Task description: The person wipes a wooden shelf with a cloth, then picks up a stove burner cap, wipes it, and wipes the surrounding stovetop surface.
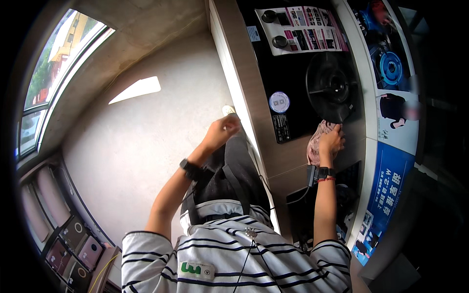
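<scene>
Smooth pale floor point(161, 127) spreads wide on the left, up to the white side of one wood-grain counter point(264, 117). A flat, glossy black hob point(295, 68) sits there, counter showing along its left and near edges. It bears one printed leaflet point(310, 29) at the far end and one round, dished black burner point(332, 88) on the right. At its near edge, one crumpled pink cloth point(316, 144) is gripped by the right hand point(332, 141), fingers bent. The left hand point(222, 132), loosely curled, hangs left of the counter; blur hides whether it holds anything. Smaller still: one pale disc sticker point(279, 102), two round black knobs point(279, 42).
</scene>
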Motion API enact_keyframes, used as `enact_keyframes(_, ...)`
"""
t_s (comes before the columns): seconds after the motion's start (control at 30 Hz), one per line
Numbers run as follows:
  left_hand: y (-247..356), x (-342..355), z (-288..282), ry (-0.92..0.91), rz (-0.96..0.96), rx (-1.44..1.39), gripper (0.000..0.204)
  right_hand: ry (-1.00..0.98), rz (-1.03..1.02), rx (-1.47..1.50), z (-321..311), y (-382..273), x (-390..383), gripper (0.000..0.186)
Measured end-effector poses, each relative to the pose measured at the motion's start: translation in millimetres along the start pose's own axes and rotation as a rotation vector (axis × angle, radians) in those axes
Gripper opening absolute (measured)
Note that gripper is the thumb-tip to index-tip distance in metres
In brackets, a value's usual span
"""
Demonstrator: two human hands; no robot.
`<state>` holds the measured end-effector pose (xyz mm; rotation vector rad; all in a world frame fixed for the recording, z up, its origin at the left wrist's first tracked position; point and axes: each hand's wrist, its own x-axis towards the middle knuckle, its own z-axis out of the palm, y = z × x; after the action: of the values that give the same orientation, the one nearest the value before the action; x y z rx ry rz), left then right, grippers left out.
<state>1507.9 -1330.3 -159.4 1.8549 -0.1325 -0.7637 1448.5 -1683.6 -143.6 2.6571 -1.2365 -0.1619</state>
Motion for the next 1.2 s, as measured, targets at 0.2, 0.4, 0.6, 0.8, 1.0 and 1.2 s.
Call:
enact_keyframes(0.2,90.4,92.3,84.3,-0.184,0.084,-0.368,0.056,0.004,-0.009,-0.025,0.3,-5.0,-2.4,0.042)
enact_keyframes(0.4,125.8,129.3,149.3,-0.201,-0.228,-0.641,0.05,0.006,-0.042,-0.032,-3.1,-0.8,-2.2,0.04)
enact_keyframes(0.6,113.7,154.3,178.1,-0.19,-0.251,-1.068,0.036,0.013,-0.078,-0.028,-1.2,-3.7,-1.3,0.044)
enact_keyframes(0.8,119.5,157.7,185.4,-0.137,-0.263,-1.008,0.03,0.029,-0.073,0.03,4.5,-0.6,0.2,0.046)
enact_keyframes(1.0,134.6,155.0,179.7,-0.22,-0.188,-1.106,0.029,0.104,-0.1,0.047,11.6,3.8,-1.2,0.048)
enact_keyframes(1.2,159.5,159.5,187.9,-0.223,-0.251,-1.182,0.021,0.185,-0.122,0.04,16.4,6.7,0.2,0.043)
